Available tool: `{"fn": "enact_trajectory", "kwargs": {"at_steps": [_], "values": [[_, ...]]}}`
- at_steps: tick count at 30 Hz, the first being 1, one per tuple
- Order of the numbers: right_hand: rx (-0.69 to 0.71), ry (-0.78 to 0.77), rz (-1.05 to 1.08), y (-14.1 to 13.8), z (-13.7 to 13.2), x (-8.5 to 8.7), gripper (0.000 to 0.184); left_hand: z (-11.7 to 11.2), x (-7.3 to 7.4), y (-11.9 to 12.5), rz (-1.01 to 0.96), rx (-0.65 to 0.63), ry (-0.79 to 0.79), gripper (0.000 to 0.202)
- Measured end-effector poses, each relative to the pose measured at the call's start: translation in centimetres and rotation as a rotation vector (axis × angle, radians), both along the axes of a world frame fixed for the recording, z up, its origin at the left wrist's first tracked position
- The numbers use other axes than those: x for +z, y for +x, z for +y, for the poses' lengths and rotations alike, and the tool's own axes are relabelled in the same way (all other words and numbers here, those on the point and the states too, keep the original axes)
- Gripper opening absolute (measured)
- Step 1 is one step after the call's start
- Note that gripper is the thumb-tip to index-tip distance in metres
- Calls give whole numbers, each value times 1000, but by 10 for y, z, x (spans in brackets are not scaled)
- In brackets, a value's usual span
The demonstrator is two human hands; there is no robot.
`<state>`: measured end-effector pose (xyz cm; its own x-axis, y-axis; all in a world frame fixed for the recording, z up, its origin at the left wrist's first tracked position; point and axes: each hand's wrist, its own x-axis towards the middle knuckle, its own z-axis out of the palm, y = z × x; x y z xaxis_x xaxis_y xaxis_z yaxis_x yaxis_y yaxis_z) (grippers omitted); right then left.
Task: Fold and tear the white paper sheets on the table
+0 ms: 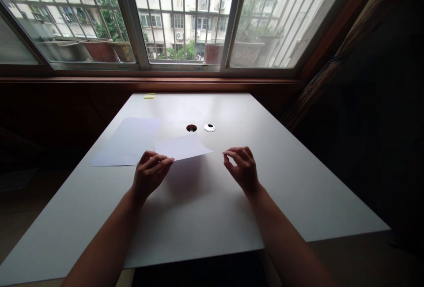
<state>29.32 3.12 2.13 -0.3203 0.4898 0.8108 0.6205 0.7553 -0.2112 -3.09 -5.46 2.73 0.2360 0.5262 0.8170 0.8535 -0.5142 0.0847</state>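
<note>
My left hand [150,172] pinches the near edge of a small white sheet of paper [180,146] between thumb and fingers. The sheet is raised off the table, casts a shadow below it, and its right corner points out to a tip. Just right of that corner, with a small gap between, is my right hand [243,168]. Its thumb and forefinger are curled together into a ring, and nothing shows between them. A larger white sheet of paper [127,141] lies flat on the table to the left, partly behind my left hand.
The white table [205,216] has a round cable hole [191,128] and beside it a round cover [209,127]. A yellow sticky note [149,96] lies at the far edge. Beyond stands a barred window [185,17] with a wooden sill [185,87]; a curtain [331,66] hangs right.
</note>
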Motion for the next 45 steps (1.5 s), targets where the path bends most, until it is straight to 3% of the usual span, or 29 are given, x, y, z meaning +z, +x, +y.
{"fn": "enact_trajectory", "kwargs": {"at_steps": [7,14,21,28,37,45], "values": [[187,-27,-164,-24,-16,-1,34,1,-3,24,86,-99,-77,26],[275,-17,-308,-38,-24,-1,16,-2,-4,41,183,-156,-99,23],[301,-1,-341,-39,-24,0,13,-3,-2,47,246,-142,-93,18],[273,-6,-309,-34,-21,0,16,-3,-4,41,215,-104,-96,18],[170,-70,-133,-8,-3,-6,22,-3,3,13,51,-4,-59,18],[329,-145,-155,-18,-8,-7,19,-4,7,9,-167,7,-29,20]]}}
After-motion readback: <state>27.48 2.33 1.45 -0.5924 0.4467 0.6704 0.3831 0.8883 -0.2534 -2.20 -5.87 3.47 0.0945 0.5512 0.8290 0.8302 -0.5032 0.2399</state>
